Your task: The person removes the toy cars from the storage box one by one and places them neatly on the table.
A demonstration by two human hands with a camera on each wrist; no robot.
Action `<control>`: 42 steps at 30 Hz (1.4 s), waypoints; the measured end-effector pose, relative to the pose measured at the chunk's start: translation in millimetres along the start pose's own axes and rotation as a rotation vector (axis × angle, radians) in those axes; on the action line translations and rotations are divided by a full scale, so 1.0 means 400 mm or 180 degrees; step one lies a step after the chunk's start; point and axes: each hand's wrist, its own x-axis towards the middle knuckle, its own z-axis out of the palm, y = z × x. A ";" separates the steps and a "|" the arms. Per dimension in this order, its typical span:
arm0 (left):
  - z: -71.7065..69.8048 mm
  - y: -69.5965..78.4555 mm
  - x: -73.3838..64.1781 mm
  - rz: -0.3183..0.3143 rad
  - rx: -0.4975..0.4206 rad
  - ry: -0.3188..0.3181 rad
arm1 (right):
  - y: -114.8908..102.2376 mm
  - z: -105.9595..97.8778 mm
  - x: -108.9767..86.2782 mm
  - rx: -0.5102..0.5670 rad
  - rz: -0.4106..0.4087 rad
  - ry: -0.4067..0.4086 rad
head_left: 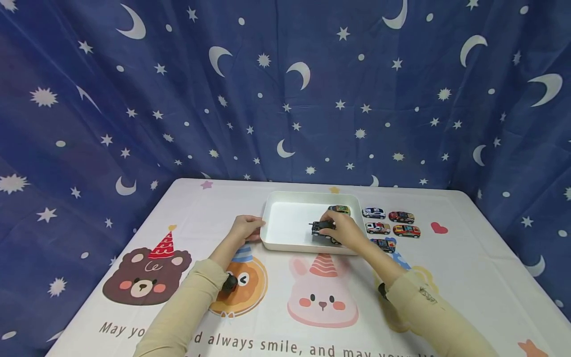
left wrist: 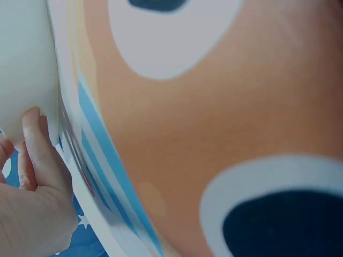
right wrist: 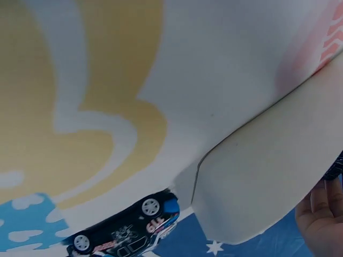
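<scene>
A white rectangular tray (head_left: 285,248) stands on the table. My left hand (head_left: 247,228) touches its left end; in the left wrist view, fairly straight fingers (left wrist: 40,144) lie against the outer wall. Over the tray's right half, my right hand (head_left: 343,229) grips a black toy car (head_left: 320,228) from above, partly covering it. Only a dark bit of that car (right wrist: 335,167) shows past the tray wall in the right wrist view. A green patterned toy car (head_left: 339,209) sits in the tray's back right corner, behind the right hand.
Right of the tray stand several toy cars: a white-and-blue one (head_left: 373,213), a dark red one (head_left: 401,217), a white-and-red one (head_left: 378,228), an orange one (head_left: 406,231) and a black-and-blue one (head_left: 383,245). A printed cloth (head_left: 250,337) covers the table; a starry blue curtain (head_left: 312,124) hangs behind.
</scene>
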 end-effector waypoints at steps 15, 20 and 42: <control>-0.002 -0.001 -0.001 0.0024 -0.0005 0.0000 | 0.028 -0.045 -0.041 -0.0135 0.0025 0.0047; -0.002 -0.001 0.001 0.0000 -0.0011 -0.0012 | 0.037 -0.066 -0.056 -0.0160 -0.0016 0.0054; -0.004 0.002 0.006 -0.0017 0.0013 -0.0056 | 0.084 -0.141 -0.120 -0.0132 0.0184 0.0035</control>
